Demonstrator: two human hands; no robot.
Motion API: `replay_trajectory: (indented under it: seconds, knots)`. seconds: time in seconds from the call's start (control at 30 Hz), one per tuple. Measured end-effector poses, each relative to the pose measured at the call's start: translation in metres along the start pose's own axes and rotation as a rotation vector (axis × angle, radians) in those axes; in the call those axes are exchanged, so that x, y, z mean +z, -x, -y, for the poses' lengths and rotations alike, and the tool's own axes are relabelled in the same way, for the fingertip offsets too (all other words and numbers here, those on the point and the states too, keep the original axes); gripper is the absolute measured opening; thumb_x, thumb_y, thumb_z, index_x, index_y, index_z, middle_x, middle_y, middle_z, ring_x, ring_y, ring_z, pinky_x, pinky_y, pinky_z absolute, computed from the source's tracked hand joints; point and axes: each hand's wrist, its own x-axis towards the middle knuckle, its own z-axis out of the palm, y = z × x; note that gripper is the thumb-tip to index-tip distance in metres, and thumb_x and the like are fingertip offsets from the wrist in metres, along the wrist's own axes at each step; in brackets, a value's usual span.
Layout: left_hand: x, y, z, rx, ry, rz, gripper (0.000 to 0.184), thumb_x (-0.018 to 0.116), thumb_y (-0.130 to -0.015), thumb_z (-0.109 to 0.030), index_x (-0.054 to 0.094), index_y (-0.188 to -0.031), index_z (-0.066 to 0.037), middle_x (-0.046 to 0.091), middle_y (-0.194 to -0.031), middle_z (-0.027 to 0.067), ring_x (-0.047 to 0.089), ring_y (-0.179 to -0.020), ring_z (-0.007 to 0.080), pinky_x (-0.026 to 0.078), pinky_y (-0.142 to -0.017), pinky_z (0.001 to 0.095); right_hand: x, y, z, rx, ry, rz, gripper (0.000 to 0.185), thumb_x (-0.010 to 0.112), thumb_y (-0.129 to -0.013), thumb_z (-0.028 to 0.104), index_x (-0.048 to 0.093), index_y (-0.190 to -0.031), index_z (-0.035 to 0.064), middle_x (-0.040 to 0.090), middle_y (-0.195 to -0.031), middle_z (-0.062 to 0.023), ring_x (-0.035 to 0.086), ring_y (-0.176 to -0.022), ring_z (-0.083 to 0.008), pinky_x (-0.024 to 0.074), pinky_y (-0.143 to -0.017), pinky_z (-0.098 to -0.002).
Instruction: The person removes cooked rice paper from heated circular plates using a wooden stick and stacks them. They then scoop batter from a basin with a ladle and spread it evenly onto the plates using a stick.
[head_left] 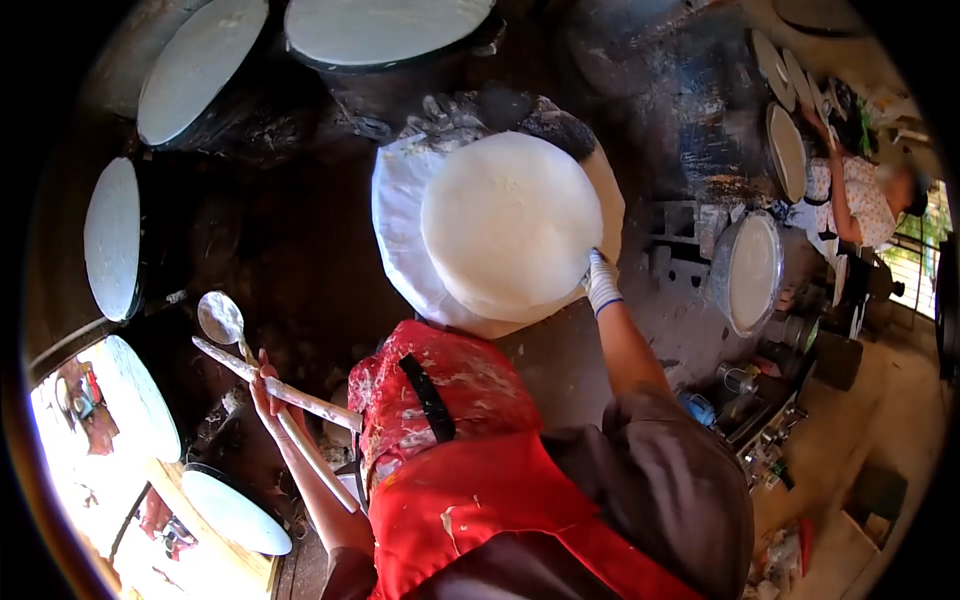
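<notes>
While the left hand [266, 394] clasps ladle [220, 318] and stick [318, 404], the right hand [602, 284], finger closure unclear, perhaps steadies the disc [512, 218] at its fingertips.

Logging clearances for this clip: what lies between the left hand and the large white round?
In the head view, from left hand to white round: a dark stretch, then pale sheet.

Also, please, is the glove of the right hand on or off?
On: the white glove covers the right hand, its cuff ending at the wrist.
</notes>
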Motion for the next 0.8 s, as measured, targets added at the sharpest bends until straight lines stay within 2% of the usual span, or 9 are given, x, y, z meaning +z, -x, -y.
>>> replay_trajectory:
  seconds: [0.17, 0.27, 0.33, 0.4, 0.47, 0.53, 0.63, 0.67, 0.8]
  knots:
    - [0.034, -0.007, 0.016, -0.013, 0.136, 0.099, 0.049, 0.041, -0.089, -0.015, 0.021, -0.128, 0.008, 0.053, -0.094, 0.0105, 0.042, -0.039, 0.0062, 0.039, -0.036, 0.0154, -0.008, 0.01, -0.007, -0.378, 0.667, -0.131, 0.028, 0.059, -0.077, 0.03, 0.064, -0.082, 0.0026, 0.064, -0.076, -0.0108, 0.06, -0.069, -0.0218, 0.0458, -0.062, -0.033]
    - [0.04, 0.005, 0.01, -0.002, 0.158, 0.134, 0.05, 0.042, -0.089, -0.016, 0.023, -0.128, 0.007, 0.055, -0.093, 0.0096, 0.045, -0.039, 0.0065, 0.042, -0.037, 0.0162, -0.016, 0.017, -0.035, -0.408, 0.772, -0.246, 0.036, 0.058, -0.077, 0.035, 0.062, -0.088, 0.0009, 0.063, -0.081, -0.0147, 0.059, -0.072, -0.0257, 0.0452, -0.065, -0.0358]
    - [0.04, 0.014, 0.004, 0.031, 0.08, 0.147, 0.047, 0.041, -0.088, -0.013, 0.025, -0.127, 0.008, 0.052, -0.089, 0.0046, 0.043, -0.038, 0.0046, 0.039, -0.035, 0.0151, -0.013, 0.042, -0.019, -0.71, 0.697, -0.422, 0.04, 0.055, -0.076, 0.037, 0.059, -0.085, -0.0024, 0.062, -0.076, -0.0191, 0.058, -0.073, -0.0346, 0.0427, -0.065, -0.0409]
    - [0.043, 0.029, 0.004, 0.219, -0.193, -0.139, 0.044, 0.042, -0.087, -0.012, 0.029, -0.125, 0.007, 0.053, -0.084, 0.0034, 0.042, -0.038, 0.0035, 0.038, -0.035, 0.0138, -0.003, 0.058, -0.001, -0.89, 0.706, -0.43, 0.041, 0.054, -0.078, 0.035, 0.056, -0.088, -0.0051, 0.061, -0.08, -0.0194, 0.056, -0.071, -0.0316, 0.0434, -0.066, -0.039]
    - [0.033, 0.05, -0.004, 0.29, -0.127, -0.227, 0.043, 0.044, -0.086, -0.013, 0.033, -0.123, 0.006, 0.053, -0.079, 0.0027, 0.04, -0.037, 0.0023, 0.036, -0.034, 0.0129, 0.027, 0.057, 0.006, -0.888, 0.674, -0.222, 0.042, 0.053, -0.08, 0.033, 0.052, -0.092, -0.0079, 0.059, -0.083, -0.0196, 0.054, -0.07, -0.0286, 0.0441, -0.068, -0.0371]
    - [0.016, 0.072, -0.01, 0.257, 0.181, -0.125, 0.042, 0.048, -0.086, -0.016, 0.036, -0.121, 0.004, 0.053, -0.075, 0.0025, 0.038, -0.037, 0.0014, 0.035, -0.034, 0.0123, 0.093, 0.061, -0.005, -0.676, 0.409, 0.139, 0.032, 0.056, -0.08, 0.025, 0.054, -0.095, -0.0033, 0.059, -0.082, -0.0095, 0.052, -0.071, -0.0178, 0.044, -0.067, -0.029]
    - [-0.002, 0.102, -0.01, 0.378, 0.241, -0.145, 0.044, 0.051, -0.085, -0.017, 0.037, -0.121, 0.003, 0.055, -0.079, 0.0042, 0.037, -0.036, 0.0017, 0.031, -0.032, 0.0126, 0.226, 0.174, -0.008, -0.634, 0.412, 0.902, 0.026, 0.056, -0.081, 0.024, 0.055, -0.093, 0.001, 0.053, -0.076, -0.0011, 0.05, -0.068, -0.0115, 0.044, -0.066, -0.0262]
    - [-0.011, 0.109, -0.011, 0.384, 0.251, -0.15, 0.045, 0.053, -0.083, -0.018, 0.037, -0.121, 0.001, 0.055, -0.079, 0.0056, 0.035, -0.034, 0.0022, 0.03, -0.031, 0.0138, 0.262, 0.27, -0.004, -0.423, 0.36, 0.885, 0.025, 0.057, -0.08, 0.022, 0.056, -0.095, 0.0025, 0.056, -0.082, -0.0017, 0.051, -0.071, -0.0113, 0.0443, -0.066, -0.0254]
    - [-0.032, 0.169, 0.002, 0.595, 0.149, -0.259, 0.05, 0.055, -0.081, -0.018, 0.035, -0.123, 0.002, 0.055, -0.078, 0.0099, 0.034, -0.031, 0.0046, 0.028, -0.028, 0.0156, 0.378, 0.419, -0.095, -0.23, 0.625, 1.572, 0.034, 0.061, -0.08, 0.017, 0.053, -0.11, 0.0051, 0.06, -0.092, -0.005, 0.057, -0.073, -0.0107, 0.0467, -0.064, -0.022]
